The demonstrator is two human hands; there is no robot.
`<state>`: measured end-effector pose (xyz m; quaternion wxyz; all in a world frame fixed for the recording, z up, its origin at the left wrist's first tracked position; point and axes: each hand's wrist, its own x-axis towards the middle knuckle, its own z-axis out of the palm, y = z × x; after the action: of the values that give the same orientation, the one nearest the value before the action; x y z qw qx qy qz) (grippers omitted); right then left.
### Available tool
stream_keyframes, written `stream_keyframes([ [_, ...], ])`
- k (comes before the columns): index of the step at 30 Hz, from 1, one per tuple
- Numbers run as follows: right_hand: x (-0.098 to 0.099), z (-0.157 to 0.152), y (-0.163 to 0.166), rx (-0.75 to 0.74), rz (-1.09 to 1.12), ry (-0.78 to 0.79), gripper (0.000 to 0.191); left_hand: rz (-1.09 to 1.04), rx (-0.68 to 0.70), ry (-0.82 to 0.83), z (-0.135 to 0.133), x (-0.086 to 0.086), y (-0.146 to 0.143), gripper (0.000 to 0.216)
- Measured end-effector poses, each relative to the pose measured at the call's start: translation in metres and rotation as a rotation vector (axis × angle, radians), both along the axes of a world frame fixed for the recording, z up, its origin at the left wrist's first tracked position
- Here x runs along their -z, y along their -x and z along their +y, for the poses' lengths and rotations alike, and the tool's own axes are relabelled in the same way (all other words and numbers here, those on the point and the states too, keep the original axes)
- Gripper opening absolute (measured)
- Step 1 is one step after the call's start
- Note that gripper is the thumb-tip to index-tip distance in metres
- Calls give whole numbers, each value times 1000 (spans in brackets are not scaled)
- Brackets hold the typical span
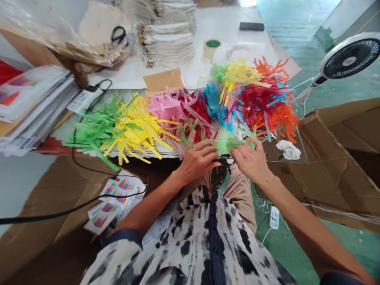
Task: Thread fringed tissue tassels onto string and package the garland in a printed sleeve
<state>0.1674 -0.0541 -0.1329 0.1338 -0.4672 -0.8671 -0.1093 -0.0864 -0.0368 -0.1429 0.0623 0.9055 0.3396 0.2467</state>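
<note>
A strip of light green fringed tissue paper (pixel 226 141) lies at the table's front edge between my hands, its fringe spreading away from me. My left hand (pixel 199 158) rests at its left end, palm down, fingers stretched and spread. Curled fingers of my right hand (pixel 248 160) pinch its right end; the fingertips are partly hidden. Just beyond lie fringed paper tassels: green (pixel 99 122), yellow (pixel 138 126), pink (pixel 166 103), dark red (pixel 197 109) and blue (pixel 214 101). Farther right, a mixed heap holds yellow, red and orange fringes (pixel 283 118).
Stacked pale bundles (pixel 169 43), a tape roll (pixel 211 46) and black scissors (pixel 118 35) sit at the back. Packets (pixel 38 107) are piled left. A black cable (pixel 74 208) crosses the left side. Right are a fan (pixel 350 59), crumpled white paper (pixel 288 150) and a cardboard box (pixel 332 158).
</note>
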Motion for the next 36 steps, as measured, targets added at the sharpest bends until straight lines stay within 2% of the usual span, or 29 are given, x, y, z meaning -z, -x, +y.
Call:
stream_keyframes([
  [4, 1, -13, 3, -5, 65, 14, 23, -15, -81, -105, -10, 14, -8, 22],
  [8, 4, -26, 13, 20, 134, 14, 32, -58, -106, -166, -15, 20, -8, 20],
  [10, 6, -28, 17, 51, 160, -26, 32, -71, -73, -201, -16, 15, -6, 20],
  [14, 1, -18, 12, 186, 211, -122, 39, -55, 45, -325, -9, -7, 0, 21],
  [16, -7, -8, -4, 276, 218, -159, 42, -39, 53, -384, -2, -15, 3, 21],
  [19, -26, 6, -48, 371, 182, -200, 38, -25, 16, -464, 9, -17, 7, 20],
  [21, -40, 9, -89, 430, 120, -193, 36, -25, 15, -481, 13, -12, 6, 20],
  [22, -46, 8, -110, 489, 107, -239, 34, -31, 29, -479, 13, -8, 4, 19],
  [24, -57, 2, -146, 699, 122, -341, 35, -33, 69, -465, 12, 0, -1, 18],
  [25, -62, -4, -157, 780, 157, -416, 39, -29, 87, -455, 10, 3, -4, 18],
  [26, -66, -12, -161, 801, 197, -476, 44, -21, 100, -441, 9, 7, -7, 18],
  [27, -69, -21, -157, 763, 254, -550, 48, -8, 105, -418, 8, 10, -8, 19],
  [28, -71, -30, -145, 659, 290, -556, 50, 2, 108, -388, 8, 13, -10, 20],
  [29, -71, -40, -126, 567, 364, -648, 48, 4, 113, -352, 8, 15, -11, 20],
  [30, -68, -49, -101, 466, 388, -558, 49, -2, 121, -315, 8, 18, -11, 21],
  [31, -63, -56, -73, 355, 380, -393, 51, -13, 129, -278, 8, 20, -11, 21],
  [33, -43, -64, -19, 124, 266, -117, 60, -44, 156, -216, 9, 23, -9, 23],
  [34, -31, -65, 3, 78, 191, -5, 65, -52, 170, -195, 9, 24, -8, 25],
  [36, -3, -62, 29, 78, 111, 100, 74, -41, 194, -185, 9, 25, -5, 27],
])
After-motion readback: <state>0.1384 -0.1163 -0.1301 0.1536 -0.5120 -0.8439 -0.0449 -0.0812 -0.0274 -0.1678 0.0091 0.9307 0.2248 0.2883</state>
